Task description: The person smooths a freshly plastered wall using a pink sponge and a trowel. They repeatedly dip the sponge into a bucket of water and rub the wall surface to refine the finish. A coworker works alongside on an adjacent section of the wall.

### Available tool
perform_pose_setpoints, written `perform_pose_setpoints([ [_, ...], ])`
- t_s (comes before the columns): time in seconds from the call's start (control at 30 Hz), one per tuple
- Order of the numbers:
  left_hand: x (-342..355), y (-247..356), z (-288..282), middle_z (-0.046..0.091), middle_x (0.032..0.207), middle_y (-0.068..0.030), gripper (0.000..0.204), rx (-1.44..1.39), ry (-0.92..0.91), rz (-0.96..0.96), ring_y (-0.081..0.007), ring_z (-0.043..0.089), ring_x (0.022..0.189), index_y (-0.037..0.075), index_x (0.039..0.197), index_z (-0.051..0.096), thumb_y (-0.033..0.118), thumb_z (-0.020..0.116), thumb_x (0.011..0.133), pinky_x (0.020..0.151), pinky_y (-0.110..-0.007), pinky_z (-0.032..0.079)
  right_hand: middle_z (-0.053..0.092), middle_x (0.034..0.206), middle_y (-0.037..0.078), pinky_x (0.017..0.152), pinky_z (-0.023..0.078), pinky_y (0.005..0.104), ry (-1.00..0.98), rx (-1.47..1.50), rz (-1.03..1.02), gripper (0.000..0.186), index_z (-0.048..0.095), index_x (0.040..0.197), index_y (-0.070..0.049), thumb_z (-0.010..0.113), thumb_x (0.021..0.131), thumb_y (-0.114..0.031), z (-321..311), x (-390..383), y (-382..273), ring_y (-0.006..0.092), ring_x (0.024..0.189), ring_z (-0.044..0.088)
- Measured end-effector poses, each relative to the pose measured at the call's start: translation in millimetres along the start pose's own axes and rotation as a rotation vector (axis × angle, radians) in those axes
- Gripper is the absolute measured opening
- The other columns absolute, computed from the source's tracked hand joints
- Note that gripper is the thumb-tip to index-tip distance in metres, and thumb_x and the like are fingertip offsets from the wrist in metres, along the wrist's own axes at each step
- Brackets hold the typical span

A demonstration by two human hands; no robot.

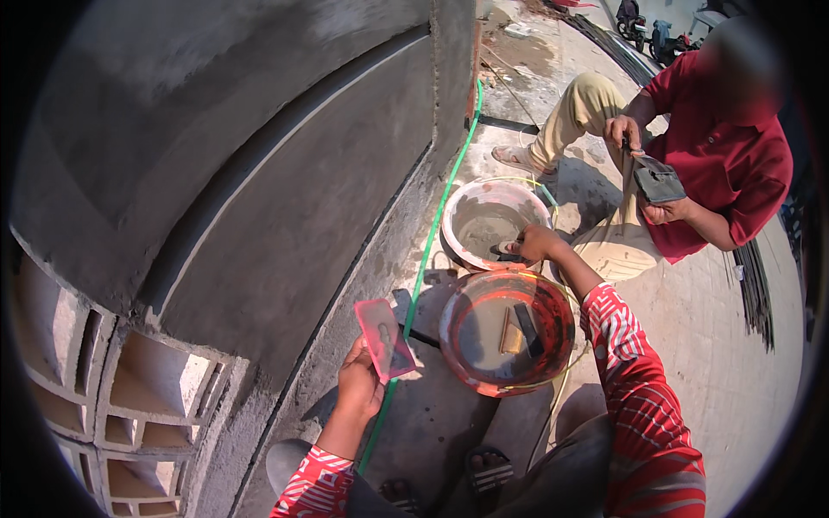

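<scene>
My left hand (358, 380) grips a pink, translucent rectangular plastic plate (384, 332) with grey smears on it. It is held tilted beside the plastered wall. My right hand (537, 243) reaches over the near rim of a pale round tub (452, 226) of wet grey mortar (488, 235). Its fingers are closed round what looks like a small trowel (508, 250), whose blade is mostly hidden. Just nearer stands an orange-red tub (561, 332) of cloudy water, with a wooden-backed float (511, 335) and a dark block-shaped tool (528, 328) in it.
Grey plastered wall (302, 207) and pale ventilation blocks (151, 380) rise at left. A green hose (429, 246) runs along the wall's foot. At right, a co-worker in a red shirt (734, 155) sits holding a dark float (660, 180). Dark rods (754, 293) lie behind.
</scene>
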State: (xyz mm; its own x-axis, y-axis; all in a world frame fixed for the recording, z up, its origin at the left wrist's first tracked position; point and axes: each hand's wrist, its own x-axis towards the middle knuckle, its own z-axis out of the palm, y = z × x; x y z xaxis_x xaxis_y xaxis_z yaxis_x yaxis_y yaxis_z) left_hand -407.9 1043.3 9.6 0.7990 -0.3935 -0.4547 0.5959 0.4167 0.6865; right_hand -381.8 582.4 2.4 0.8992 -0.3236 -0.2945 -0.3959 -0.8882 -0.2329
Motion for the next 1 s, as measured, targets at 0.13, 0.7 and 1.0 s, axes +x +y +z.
perform_pose_setpoints([
  [0.13, -2, 5, 3, 0.067, 0.126, -0.0092, 0.032, 0.025, 0.016, 0.016, -0.0192, 0.065, 0.112, 0.004, 0.138, 0.057, 0.013, 0.041, 0.111, 0.099, -0.035, 0.054, 0.075, 0.09, 0.021, 0.085, 0.054, 0.046, 0.065, 0.049, -0.058, 0.061, 0.076, 0.095, 0.005, 0.064, 0.094, -0.054, 18, 10, -4, 0.0403, 0.089, 0.072],
  [0.7, 67, -34, 39, 0.066, 0.131, -0.012, 0.037, -0.092, -0.068, -0.169, -0.0282, 0.065, 0.115, 0.008, 0.139, 0.056, 0.008, 0.038, 0.107, 0.098, -0.048, 0.051, 0.069, 0.078, -0.003, 0.047, 0.037, 0.0224, 0.011, 1.023, 0.015, 0.03, 0.068, 0.113, -0.01, 0.056, 0.108, -0.037, 6, -72, 72, 0.0029, 0.052, 0.044],
  [1.0, 193, -95, 129, 0.065, 0.118, -0.011, 0.026, -0.343, -0.053, -0.242, -0.0237, 0.064, 0.102, 0.008, 0.12, 0.059, 0.011, 0.036, 0.107, 0.091, -0.047, 0.052, 0.057, 0.087, -0.006, 0.057, 0.039, 0.0223, 0.231, 0.987, -0.023, 0.03, 0.061, 0.13, -0.008, 0.058, 0.107, -0.027, 9, -198, 20, 0.0038, 0.064, 0.045],
])
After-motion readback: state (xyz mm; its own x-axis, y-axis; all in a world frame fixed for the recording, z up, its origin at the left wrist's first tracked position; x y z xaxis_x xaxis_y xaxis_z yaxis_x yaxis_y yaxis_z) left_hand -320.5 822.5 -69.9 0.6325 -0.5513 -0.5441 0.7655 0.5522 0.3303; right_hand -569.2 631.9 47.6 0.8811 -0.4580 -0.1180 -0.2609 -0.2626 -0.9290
